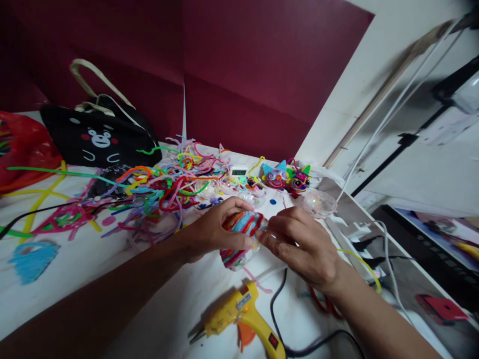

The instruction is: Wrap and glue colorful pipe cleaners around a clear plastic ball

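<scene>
Left hand clasped a striped pipe-cleaner ball; right hand touched its right side, whether pinching I couldn't tell.

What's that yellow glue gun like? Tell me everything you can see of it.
The glue gun looks plastic and smudged, with a metal nozzle pointing toward the picture's lower left, a small label, a glowing orange-red light, an orange trigger and a dark red switch on its handle. It lies on its side on the white tabletop, apart from the left hand and right hand.
</scene>
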A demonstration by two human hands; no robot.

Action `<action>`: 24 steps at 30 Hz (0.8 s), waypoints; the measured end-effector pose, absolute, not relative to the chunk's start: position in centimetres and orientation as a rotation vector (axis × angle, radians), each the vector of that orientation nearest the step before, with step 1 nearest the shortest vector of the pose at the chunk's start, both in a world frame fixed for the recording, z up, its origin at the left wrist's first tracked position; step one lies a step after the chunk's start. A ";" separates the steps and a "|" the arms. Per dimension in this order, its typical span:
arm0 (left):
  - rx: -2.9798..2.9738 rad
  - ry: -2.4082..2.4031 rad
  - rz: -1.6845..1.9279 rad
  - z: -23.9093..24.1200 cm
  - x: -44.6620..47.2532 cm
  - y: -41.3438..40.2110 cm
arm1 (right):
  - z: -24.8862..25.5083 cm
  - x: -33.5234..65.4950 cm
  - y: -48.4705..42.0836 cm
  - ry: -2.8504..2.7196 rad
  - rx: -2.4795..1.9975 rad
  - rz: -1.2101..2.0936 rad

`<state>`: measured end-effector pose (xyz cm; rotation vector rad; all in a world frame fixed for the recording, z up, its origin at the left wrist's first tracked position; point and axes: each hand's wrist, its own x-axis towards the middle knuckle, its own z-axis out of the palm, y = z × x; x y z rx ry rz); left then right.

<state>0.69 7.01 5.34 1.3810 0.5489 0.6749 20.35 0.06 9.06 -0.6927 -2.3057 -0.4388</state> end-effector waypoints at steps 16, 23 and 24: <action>1.495 0.600 0.726 5.4 0.7 6.9 | 8.9 19.8 0.2 -2.348 -0.652 -0.475; 1.583 0.543 0.716 5.5 0.4 6.8 | 8.1 20.2 -0.1 -2.258 -0.738 -0.179; 1.604 0.542 0.707 5.5 0.3 6.8 | 8.0 20.2 -0.3 -2.248 -0.745 -0.113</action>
